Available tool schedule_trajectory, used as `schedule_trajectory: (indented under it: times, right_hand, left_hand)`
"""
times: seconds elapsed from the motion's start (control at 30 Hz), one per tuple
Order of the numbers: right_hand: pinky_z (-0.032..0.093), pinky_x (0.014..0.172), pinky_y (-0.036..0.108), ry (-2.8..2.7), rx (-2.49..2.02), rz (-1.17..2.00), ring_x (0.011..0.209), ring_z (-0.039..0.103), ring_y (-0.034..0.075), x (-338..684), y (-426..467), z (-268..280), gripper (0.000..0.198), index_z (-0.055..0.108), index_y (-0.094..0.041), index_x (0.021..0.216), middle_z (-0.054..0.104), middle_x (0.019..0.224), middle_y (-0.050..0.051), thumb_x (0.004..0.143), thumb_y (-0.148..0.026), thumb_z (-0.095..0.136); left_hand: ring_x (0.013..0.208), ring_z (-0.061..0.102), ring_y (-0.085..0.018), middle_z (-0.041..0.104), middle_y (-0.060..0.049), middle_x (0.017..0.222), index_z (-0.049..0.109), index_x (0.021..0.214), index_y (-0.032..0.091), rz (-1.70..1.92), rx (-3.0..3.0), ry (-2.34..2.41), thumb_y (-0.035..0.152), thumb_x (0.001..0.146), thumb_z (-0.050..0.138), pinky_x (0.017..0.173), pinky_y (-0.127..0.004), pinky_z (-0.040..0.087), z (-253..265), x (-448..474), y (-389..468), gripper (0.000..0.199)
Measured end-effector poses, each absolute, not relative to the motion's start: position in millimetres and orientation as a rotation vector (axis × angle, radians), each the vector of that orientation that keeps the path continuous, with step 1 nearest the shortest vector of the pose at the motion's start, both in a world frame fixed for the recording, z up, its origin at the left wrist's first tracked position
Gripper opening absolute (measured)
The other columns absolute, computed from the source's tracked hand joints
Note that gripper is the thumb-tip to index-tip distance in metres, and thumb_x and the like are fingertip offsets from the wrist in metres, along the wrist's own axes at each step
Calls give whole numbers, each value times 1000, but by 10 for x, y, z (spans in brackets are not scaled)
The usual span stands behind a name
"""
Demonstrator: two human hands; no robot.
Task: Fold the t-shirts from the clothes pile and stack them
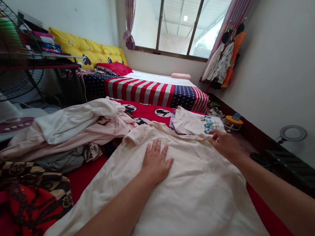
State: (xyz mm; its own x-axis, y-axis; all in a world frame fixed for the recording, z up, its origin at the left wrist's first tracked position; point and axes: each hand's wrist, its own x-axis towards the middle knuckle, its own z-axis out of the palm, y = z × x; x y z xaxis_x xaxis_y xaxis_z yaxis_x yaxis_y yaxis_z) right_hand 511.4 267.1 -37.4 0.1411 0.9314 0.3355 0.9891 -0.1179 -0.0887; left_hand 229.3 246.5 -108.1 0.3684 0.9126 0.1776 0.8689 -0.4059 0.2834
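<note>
A big cream shirt (192, 197) is spread out on the red cover (152, 111). It takes up the middle, from the near edge almost to the far edge, and its right side runs near the cover's right edge. It has some soft wrinkles.

The left hand (157, 161) lies flat on the shirt, just below the neck end. Its grip is wide, with the fingers spread, and it holds nothing. The right hand (225, 145) is at the top right part of the shirt. Its grip is narrow: the thumb and fingers pinch the shirt's edge.

Near the far right corner of the cover is a folded white top (190, 120) with blue letters on it, just past the right hand. A bit of purple cloth (172, 121) peeks out beside it.

Along the left side there is a messy pile. A white cloth (75, 118) lies on a pink top (113, 127) with small writing, and a grey cloth (61, 161) is under them. Closer to the near left corner are a checked cloth (42, 172) and a shiny red cloth (35, 207).
</note>
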Motion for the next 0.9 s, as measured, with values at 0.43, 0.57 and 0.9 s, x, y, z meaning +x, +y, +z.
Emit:
schedule_trajectory:
  times: [0.43, 0.57, 0.9]
  right_hand:
    - [47, 50, 26, -1521, -2002, 174, 52, 64, 17, 4470, 3360, -691, 18, 60, -14, 93, 67, 61, 5, 77, -18, 53]
    - [50, 66, 35, -1527, -1891, 56, 71, 66, 23, 4261, 3350, -590, 23, 61, -15, 95, 70, 78, 10, 75, -25, 56]
    - [51, 73, 28, -1950, -1475, 307, 77, 64, 15, 2931, 3860, -539, 20, 66, -19, 95, 70, 98, 4, 77, -17, 58]
  left_hand:
    - [145, 9, -29, 20, -9, 157, 39, 145, 22, 558, 2436, 1590, 56, 90, 34, 117, -48, 7, -1121, 2284, 2475, 64]
    - [145, 8, -29, 19, -10, 157, 38, 145, 21, 536, 2414, 1590, 54, 90, 35, 117, -49, 6, -1081, 2284, 2456, 64]
    - [145, 5, -34, 16, -16, 157, 36, 145, 14, 533, 2413, 1536, 52, 90, 35, 117, -50, 6, -1087, 2265, 2473, 68]
